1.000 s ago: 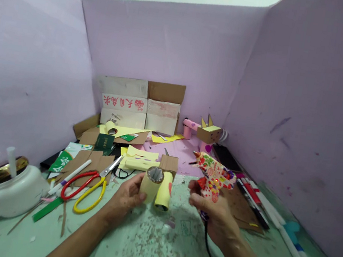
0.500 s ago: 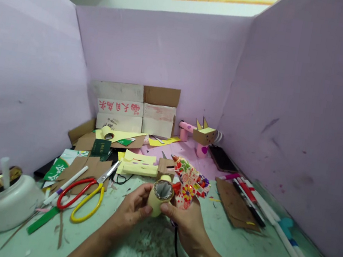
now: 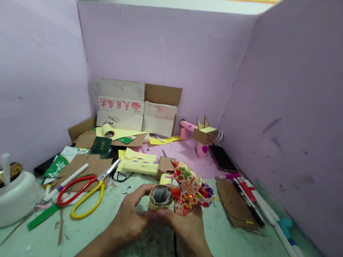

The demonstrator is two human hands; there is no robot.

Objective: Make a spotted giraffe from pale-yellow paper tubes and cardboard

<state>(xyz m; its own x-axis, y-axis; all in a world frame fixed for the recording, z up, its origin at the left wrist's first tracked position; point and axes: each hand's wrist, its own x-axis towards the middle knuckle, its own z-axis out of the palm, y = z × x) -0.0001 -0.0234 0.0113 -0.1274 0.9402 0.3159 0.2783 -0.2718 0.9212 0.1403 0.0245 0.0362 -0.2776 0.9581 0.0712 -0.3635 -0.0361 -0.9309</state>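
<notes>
My left hand is closed around a cardboard tube wrapped in pale yellow paper. Its open end faces up towards me, showing a grey inside and a rough brown rim. In my right hand is a glue gun with a flowery covering, a lit red light and a black cord. Its orange tip points up and to the left, away from the tube's near end. My right thumb presses on the tube's near side, beside my left thumb. A second pale yellow piece shows just behind the tube, partly hidden.
Scissors with red and yellow handles lie left, near a white pot. Brown cardboard and several markers lie right. Behind stand a box-headed animal figure, a phone and a folded carton.
The tube has tipped and sunk slightly between my hands. My thumbs have come together in front of it, and the glue gun has shifted slightly right and down.
</notes>
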